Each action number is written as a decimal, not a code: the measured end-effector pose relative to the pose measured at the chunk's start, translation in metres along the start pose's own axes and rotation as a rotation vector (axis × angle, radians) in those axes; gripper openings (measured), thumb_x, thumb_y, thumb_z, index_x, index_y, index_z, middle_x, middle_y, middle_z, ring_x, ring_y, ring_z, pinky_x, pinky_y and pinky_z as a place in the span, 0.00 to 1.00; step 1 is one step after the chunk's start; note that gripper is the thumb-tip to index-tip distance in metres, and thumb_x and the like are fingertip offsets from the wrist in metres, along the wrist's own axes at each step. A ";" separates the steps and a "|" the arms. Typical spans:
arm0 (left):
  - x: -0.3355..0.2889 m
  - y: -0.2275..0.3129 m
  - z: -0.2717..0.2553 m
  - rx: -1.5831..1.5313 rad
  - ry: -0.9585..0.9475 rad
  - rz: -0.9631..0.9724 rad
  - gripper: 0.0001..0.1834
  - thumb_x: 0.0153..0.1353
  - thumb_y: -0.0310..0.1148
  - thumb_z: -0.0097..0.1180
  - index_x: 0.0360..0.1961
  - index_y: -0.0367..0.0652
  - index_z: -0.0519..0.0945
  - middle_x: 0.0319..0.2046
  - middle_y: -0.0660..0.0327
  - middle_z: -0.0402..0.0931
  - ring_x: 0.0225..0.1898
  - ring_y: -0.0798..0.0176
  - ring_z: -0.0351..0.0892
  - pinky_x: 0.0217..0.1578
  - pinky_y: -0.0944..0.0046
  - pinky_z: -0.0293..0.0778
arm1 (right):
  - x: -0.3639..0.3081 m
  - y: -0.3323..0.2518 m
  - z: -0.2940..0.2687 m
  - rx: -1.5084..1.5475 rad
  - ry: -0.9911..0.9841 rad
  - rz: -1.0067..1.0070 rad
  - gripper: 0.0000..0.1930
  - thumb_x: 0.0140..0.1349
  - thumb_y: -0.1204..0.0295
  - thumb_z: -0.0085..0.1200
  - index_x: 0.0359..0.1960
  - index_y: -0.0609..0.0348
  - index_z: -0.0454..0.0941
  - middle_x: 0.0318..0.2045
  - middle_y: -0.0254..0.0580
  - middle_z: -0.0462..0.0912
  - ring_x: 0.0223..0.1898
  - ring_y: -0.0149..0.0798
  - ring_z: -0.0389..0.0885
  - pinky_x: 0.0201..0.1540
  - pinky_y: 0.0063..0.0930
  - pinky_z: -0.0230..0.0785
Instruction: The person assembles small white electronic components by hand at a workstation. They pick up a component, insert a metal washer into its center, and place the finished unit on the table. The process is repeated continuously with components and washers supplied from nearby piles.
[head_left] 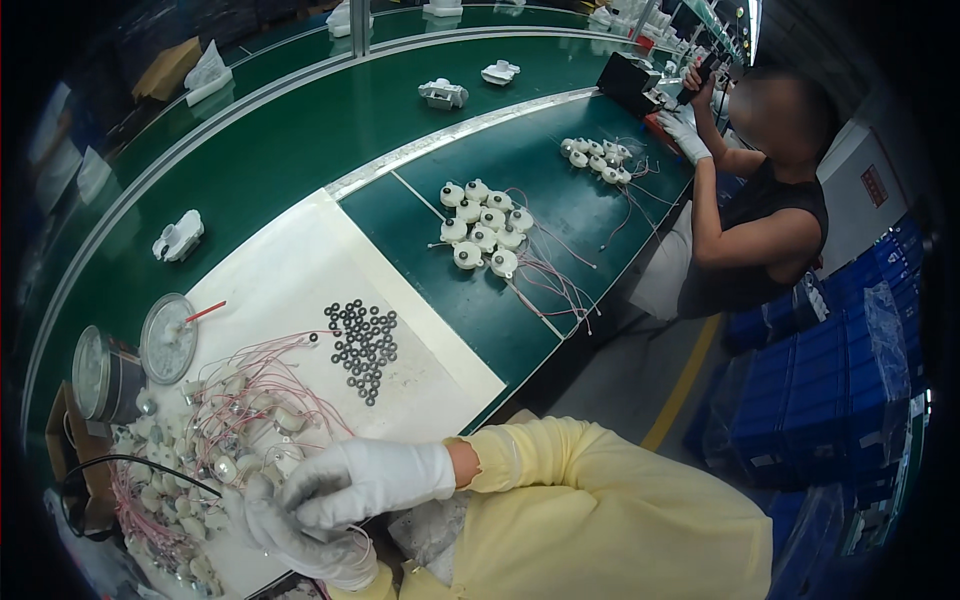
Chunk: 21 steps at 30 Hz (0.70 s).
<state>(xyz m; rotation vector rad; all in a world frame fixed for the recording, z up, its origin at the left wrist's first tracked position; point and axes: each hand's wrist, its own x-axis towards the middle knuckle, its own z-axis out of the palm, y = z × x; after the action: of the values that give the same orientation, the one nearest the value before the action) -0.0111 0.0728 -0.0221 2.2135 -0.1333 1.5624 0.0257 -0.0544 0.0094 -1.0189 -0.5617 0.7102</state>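
Both my hands wear white gloves and meet at the table's near edge, beside a heap of small white motors with pink wires (pixel 225 440). My left hand (pixel 290 535) has its fingers bent and closed. Reaching in from the right, my right hand (pixel 375 483) has its fingers curled against the left one. Whatever sits between the fingers is hidden by the gloves. A black cable (pixel 150 462) runs from the left edge over the heap up to my left hand. Beyond my hands, many small black rings (pixel 363 345) lie spread on the white sheet (pixel 275 270).
A round tub of pale grease with a red stick (pixel 170 340) stands beside a metal can (pixel 103 375). White motors (pixel 485 228) stand grouped on the green table. White housings (pixel 442 94) lie on the green belt. A co-worker (pixel 765 200) sits right; blue crates (pixel 820 380) are stacked behind.
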 end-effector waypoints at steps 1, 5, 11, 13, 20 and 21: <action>-0.001 0.001 0.004 0.020 0.023 -0.038 0.31 0.79 0.49 0.38 0.60 0.27 0.73 0.54 0.41 0.78 0.59 0.32 0.76 0.59 0.38 0.73 | 0.001 -0.002 -0.001 0.021 0.036 -0.004 0.17 0.72 0.68 0.62 0.59 0.60 0.81 0.49 0.38 0.86 0.52 0.30 0.81 0.57 0.27 0.74; 0.005 -0.007 -0.026 -0.220 -0.297 -0.136 0.34 0.77 0.55 0.45 0.64 0.31 0.71 0.62 0.43 0.72 0.59 0.35 0.76 0.58 0.39 0.73 | 0.005 -0.017 -0.010 -0.522 0.151 -0.439 0.19 0.60 0.69 0.67 0.53 0.59 0.82 0.44 0.42 0.87 0.43 0.42 0.85 0.45 0.34 0.77; 0.023 -0.023 -0.032 0.143 -0.726 0.171 0.31 0.68 0.49 0.63 0.59 0.33 0.72 0.49 0.48 0.77 0.47 0.44 0.81 0.47 0.50 0.78 | 0.012 -0.048 -0.025 -1.121 0.247 -0.824 0.24 0.45 0.65 0.68 0.47 0.55 0.84 0.32 0.39 0.85 0.30 0.50 0.82 0.30 0.43 0.71; 0.015 -0.030 -0.032 0.148 -0.761 0.104 0.28 0.66 0.46 0.65 0.55 0.34 0.74 0.46 0.48 0.77 0.45 0.43 0.81 0.47 0.49 0.77 | 0.010 -0.062 -0.021 -1.100 0.248 -0.806 0.20 0.45 0.66 0.69 0.42 0.54 0.84 0.29 0.38 0.84 0.30 0.50 0.81 0.31 0.43 0.69; 0.012 -0.028 -0.017 0.078 -0.581 -0.076 0.19 0.59 0.32 0.68 0.52 0.45 0.81 0.44 0.52 0.80 0.46 0.44 0.80 0.47 0.47 0.76 | -0.014 -0.093 -0.030 -0.278 -0.002 -0.853 0.20 0.60 0.71 0.65 0.55 0.57 0.80 0.33 0.41 0.84 0.36 0.41 0.85 0.37 0.36 0.75; 0.024 -0.019 -0.010 0.156 -0.598 0.027 0.18 0.56 0.32 0.68 0.49 0.46 0.83 0.43 0.54 0.80 0.45 0.45 0.81 0.46 0.47 0.77 | -0.025 -0.090 -0.042 -0.116 -0.024 -0.904 0.21 0.66 0.66 0.60 0.60 0.56 0.78 0.32 0.36 0.82 0.33 0.36 0.82 0.37 0.34 0.73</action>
<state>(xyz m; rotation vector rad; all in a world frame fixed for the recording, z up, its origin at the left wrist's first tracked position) -0.0053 0.0975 -0.0024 2.7497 -0.2210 0.8995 0.0635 -0.1280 0.0707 -0.7453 -0.9958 -0.1141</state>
